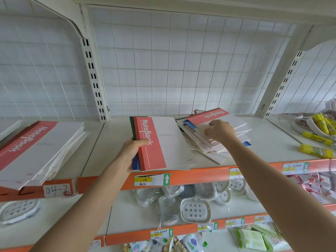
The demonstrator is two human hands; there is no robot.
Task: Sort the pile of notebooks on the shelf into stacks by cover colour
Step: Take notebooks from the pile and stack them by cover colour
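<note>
Notebook pile (216, 150), centre-right on shelf (263, 142), fanned; right hand (220, 130) directly upon it, fingers curled, seemingly pinching top red-banded notebook (209, 115), long axis lying across frame. Left hand (131, 150) clamps red-topped stack (163, 142), frame centre.

The shelf (109, 135) is lit brightly by soft, diffuse light, and only faint shadows are cast. The uprights (93, 77) are bowed by wide-angle distortion, and the edges are slightly blurred.
</note>
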